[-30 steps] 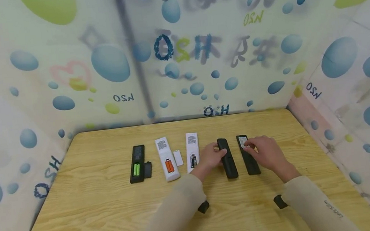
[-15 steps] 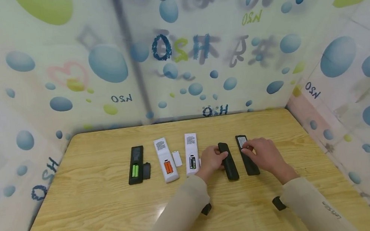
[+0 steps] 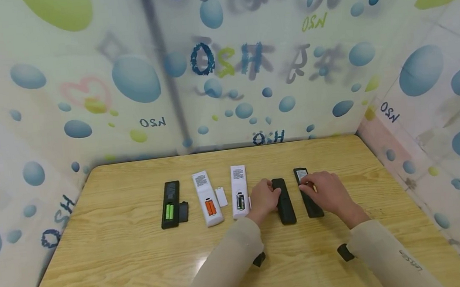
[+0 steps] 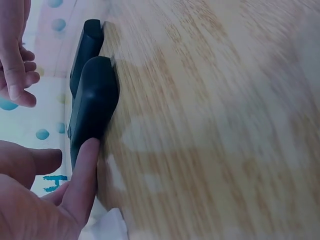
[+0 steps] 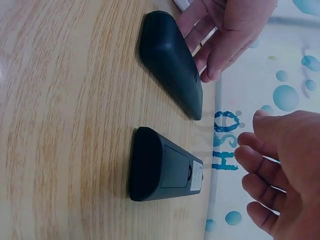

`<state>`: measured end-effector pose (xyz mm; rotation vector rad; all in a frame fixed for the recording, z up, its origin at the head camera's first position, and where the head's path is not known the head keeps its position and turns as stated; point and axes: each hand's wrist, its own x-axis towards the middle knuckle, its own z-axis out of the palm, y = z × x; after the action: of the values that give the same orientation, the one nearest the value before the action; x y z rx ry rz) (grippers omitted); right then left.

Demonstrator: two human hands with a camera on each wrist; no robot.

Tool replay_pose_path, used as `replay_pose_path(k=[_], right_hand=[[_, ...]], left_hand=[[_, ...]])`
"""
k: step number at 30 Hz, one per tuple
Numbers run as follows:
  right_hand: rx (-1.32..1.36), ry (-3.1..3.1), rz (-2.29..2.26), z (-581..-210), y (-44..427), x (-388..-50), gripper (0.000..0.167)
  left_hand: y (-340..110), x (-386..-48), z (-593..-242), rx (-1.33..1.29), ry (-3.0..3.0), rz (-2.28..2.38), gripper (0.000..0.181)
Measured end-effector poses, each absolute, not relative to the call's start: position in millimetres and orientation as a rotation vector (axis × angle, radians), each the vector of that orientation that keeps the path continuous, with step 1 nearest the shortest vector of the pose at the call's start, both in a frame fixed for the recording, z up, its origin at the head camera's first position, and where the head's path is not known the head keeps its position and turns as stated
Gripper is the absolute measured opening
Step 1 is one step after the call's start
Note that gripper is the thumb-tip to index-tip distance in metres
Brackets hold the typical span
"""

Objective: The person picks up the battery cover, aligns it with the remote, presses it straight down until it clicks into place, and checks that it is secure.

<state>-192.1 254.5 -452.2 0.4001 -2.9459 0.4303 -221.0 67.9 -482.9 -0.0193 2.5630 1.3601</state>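
Remote (image 3: 285,205), left hand (image 3: 264,198) touching edge, gap rightward

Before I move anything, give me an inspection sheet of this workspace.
Surface: wood-grain table
Job's things: left black remote, right black remote, side by side
Other remotes: green-battery remote, orange-battery remote, right white remote; compartments open
Clutter: loose black cover, loose white cover
Hands: left hand, its fingers against the left black remote; right hand above the right black remote, holding nothing
Cables: nothing seen
Surroundings: backdrop with blue dots and lettering
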Motion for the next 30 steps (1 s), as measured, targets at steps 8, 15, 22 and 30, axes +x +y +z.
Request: replay_pose_path(k=[8,15,22,30], right_hand=[[0.38,-2.97,0.417,-451.2,247.8,-193.7,0.016],[0.415,-2.995,0.389,-452.9,235.7,-195.3,0.02],[0.488,-2.988,0.406,-461.0,217.2,-196.9,0.02],[0.562,-3.001,0.369,-468.1,187.5,-200.7,0.02]], left_hand=[[57.8,-222.8,-473.0,0.056,2.577,1.364,0.031],[37.4,-233.6,-463.0,0.06,2.411,1.609,0.031],[-0.7,-243.0,-450.6,0.006,2.454,1.604,0.028],[-35.6,-250.1,-449.8,-0.047,2.553,1.54,0.027]])
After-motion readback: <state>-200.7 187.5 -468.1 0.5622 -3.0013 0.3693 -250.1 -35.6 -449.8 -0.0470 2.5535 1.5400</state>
